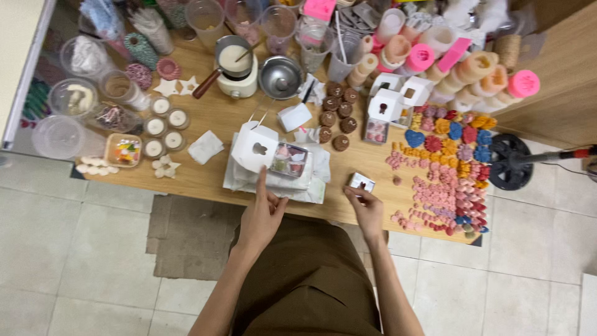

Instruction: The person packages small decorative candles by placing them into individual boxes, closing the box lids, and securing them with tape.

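Surface: pale wood surface (211,180), grain visible, crowded with small craft pieces.
White box: matte card box (255,148), cube-like, a small cut-out in its side, lid flaps up; it sits on a stack of white paper (314,186).
Tray: clear shallow tray (289,158) of mixed pastel pieces, touching the white box on its right.
Small box: glossy, silvery little box (361,182) on the surface, right of the paper stack.
Left hand: left hand (261,214) reaches up from the near edge, palm down, fingers loosely spread; the forefinger tip touches the lower side of the white box; nothing gripped.
Right hand: right hand (367,208) lies just below the small box, fingers bent, tips at its near edge; whether it pinches the box I cannot tell.
Arms: both forearms bare, rising from the bottom of the view, wrists straight.
Nearby: round brown ridged pieces (339,115) behind the tray; rows of pink, orange and blue moulded shapes (448,168) to the right; small white candles (163,124) to the left.
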